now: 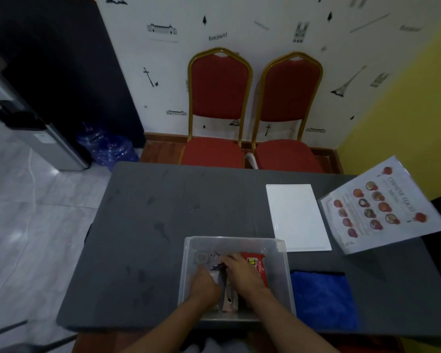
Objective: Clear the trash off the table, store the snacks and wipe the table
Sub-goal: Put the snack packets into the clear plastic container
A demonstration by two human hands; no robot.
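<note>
A clear plastic bin [278, 253] stands at the front middle of the grey table [150, 225]. Both my hands are inside it. My left hand [205, 282] rests low on the left on some snack packets [229, 299], fingers curled; its grip is hidden. My right hand [239, 270] lies on the packets in the middle, fingertips on a purple-and-white packet [215, 259]. A red snack packet [259, 266] lies to the right of my right hand. A blue cloth [323, 299] lies on the table right of the bin.
A white rectangular lid or tray [297, 217] lies behind the bin to the right, beside a laminated menu sheet [377, 205] overhanging the right edge. Wet smears mark the table's left half [163, 229]. Two red chairs [214, 154] stand behind the table.
</note>
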